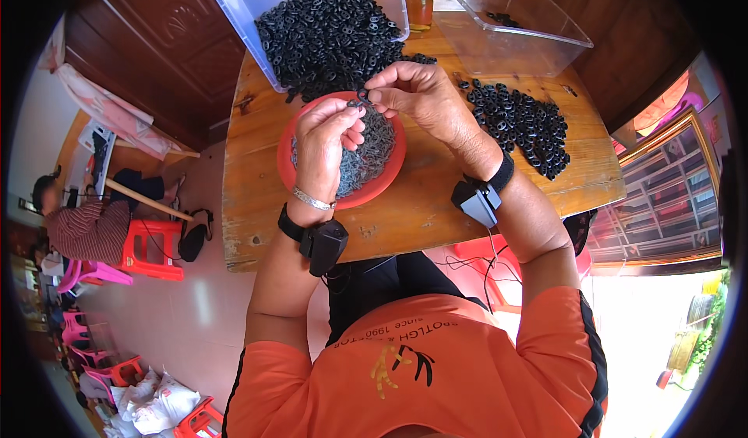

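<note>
My left hand point(326, 130) and my right hand point(421, 99) meet above a red bowl point(286, 154), both closed in a pinch. The right fingertips grip a small black oval piece point(363, 95). What the left fingertips pinch, right beside it, is too small to make out. Inside the bowl lie many thin grey metal bits point(360, 165). Behind it, a tilted clear bin point(238, 21) spills a heap of black two-holed pieces point(327, 37) toward the bowl's far rim. Right of my right wrist, a pile of similar black pieces point(522, 123) lies on the wooden table point(421, 177).
A nearly bare clear bin point(506, 52) stands at the far right, beside a green-lidded jar point(419, 6) of amber liquid. Bands with black boxes circle both my wrists. At left, another person point(86, 228) sits near a red stool point(152, 247). White sacks point(160, 403) lie lower left.
</note>
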{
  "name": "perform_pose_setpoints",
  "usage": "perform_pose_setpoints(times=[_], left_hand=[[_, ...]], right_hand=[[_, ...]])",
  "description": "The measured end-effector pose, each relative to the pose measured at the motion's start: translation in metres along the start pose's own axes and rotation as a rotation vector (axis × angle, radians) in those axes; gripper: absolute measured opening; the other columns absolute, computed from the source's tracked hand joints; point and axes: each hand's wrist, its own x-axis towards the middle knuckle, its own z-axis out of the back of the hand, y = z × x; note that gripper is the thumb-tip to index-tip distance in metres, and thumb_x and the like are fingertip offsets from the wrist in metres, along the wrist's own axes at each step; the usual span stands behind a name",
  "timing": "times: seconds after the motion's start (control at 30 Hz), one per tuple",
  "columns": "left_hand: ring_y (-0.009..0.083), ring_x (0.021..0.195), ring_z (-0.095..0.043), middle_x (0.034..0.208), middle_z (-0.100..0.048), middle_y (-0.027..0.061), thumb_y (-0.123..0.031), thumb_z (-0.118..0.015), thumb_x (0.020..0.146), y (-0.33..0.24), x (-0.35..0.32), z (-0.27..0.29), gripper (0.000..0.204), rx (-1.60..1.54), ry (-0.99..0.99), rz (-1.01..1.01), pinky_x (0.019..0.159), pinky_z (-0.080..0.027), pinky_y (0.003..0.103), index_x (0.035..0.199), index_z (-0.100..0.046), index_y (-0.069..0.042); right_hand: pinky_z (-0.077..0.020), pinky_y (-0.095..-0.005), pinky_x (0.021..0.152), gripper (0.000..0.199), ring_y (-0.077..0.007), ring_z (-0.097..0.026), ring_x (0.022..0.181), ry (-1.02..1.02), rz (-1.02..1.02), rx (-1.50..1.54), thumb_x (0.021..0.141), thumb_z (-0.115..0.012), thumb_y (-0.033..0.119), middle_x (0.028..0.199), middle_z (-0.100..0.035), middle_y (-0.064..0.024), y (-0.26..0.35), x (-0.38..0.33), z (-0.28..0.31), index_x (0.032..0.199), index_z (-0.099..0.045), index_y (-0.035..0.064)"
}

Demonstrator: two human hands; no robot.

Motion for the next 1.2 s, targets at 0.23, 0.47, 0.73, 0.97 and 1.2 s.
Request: perform_pose_setpoints(times=[0.23,0.47,0.73,0.97,1.2], left_hand=[[0.0084,0.054,-0.054,0.067,-0.06,0.0045,-0.014,-0.057,0.085,0.0,-0.001,0.0,0.016,-0.03,-0.004,-0.011,0.05,-0.042,0.019,0.082,-0.062,0.001],[0.006,0.053,-0.049,0.064,-0.057,0.0019,-0.016,-0.055,0.087,-0.005,-0.005,-0.005,0.018,0.211,0.046,-0.019,0.048,-0.039,0.019,0.081,-0.061,0.0],[0.0043,0.052,-0.046,0.064,-0.053,-0.0002,-0.013,-0.056,0.087,-0.008,-0.005,-0.002,0.015,0.257,0.133,-0.033,0.047,-0.038,0.019,0.076,-0.056,-0.003],[0.0046,0.052,-0.045,0.063,-0.053,-0.0001,-0.012,-0.055,0.087,-0.006,-0.007,-0.007,0.014,0.263,0.105,-0.041,0.048,-0.038,0.019,0.077,-0.056,-0.003],[0.0049,0.052,-0.045,0.063,-0.053,0.0006,-0.011,-0.055,0.087,-0.003,-0.005,-0.006,0.013,0.227,0.077,-0.082,0.048,-0.037,0.019,0.077,-0.056,-0.002]], right_hand=[[-0.0496,-0.0211,0.065,0.01,-0.0059,-0.058,0.071,0.012,0.031,-0.02,0.086,-0.062,0.004,0.08,-0.064,-0.002,-0.006,-0.001,-0.007,0.096,-0.063,0.0002],[-0.0493,-0.0215,0.066,0.012,-0.0066,-0.058,0.071,0.025,0.024,0.005,0.085,-0.061,0.001,0.081,-0.065,-0.0029,0.001,-0.002,-0.004,0.097,-0.063,-0.001],[-0.0494,-0.0215,0.067,0.011,-0.0071,-0.059,0.071,0.115,-0.069,-0.022,0.084,-0.064,0.004,0.079,-0.065,-0.002,0.009,-0.001,0.008,0.094,-0.066,0.0003],[-0.0493,-0.0219,0.066,0.011,-0.0071,-0.058,0.071,0.118,-0.081,-0.042,0.084,-0.065,0.007,0.078,-0.064,-0.0006,0.008,0.0,0.012,0.094,-0.066,0.0013],[-0.0494,-0.0215,0.066,0.012,-0.0063,-0.058,0.071,0.131,-0.081,-0.048,0.084,-0.065,0.008,0.077,-0.064,0.0,0.005,0.001,0.011,0.094,-0.066,0.0021]])
